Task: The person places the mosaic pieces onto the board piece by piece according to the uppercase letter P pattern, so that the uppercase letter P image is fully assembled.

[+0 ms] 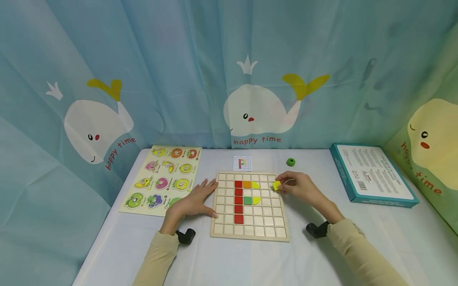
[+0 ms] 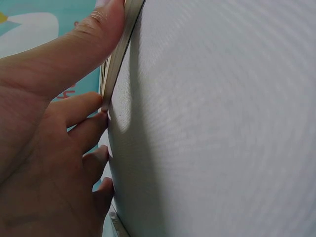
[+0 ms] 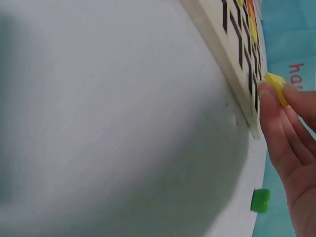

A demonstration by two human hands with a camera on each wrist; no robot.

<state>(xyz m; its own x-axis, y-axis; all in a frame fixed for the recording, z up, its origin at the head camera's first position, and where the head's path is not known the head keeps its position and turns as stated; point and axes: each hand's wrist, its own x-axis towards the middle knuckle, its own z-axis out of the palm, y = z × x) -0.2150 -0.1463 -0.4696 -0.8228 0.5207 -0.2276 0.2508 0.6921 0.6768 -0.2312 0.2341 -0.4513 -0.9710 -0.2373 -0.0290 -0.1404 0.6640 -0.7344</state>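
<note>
A wooden grid board (image 1: 249, 237) lies on the white table. In it a column of several red square tiles (image 1: 238, 209) stands left of centre, with an orange tile (image 1: 247, 184) and a green tile (image 1: 247, 201) to its right. Two yellow rounded tiles (image 1: 256, 200) sit beside those. My left hand (image 1: 191, 201) rests at the board's left edge, fingers spread and thumb touching the rim. Between thumb and fingertips my right hand (image 1: 299, 187) pinches a small yellow piece (image 3: 278, 89), held close over the board's right edge near the upper corner.
Behind the board lies a small pattern card (image 1: 242, 163). A green bead-like piece (image 1: 291, 162) is at the back right. A fruit puzzle board (image 1: 146, 167) occupies the left, a teal-edged box (image 1: 379, 174) the right. A whale-print curtain (image 1: 200, 79) hangs behind.
</note>
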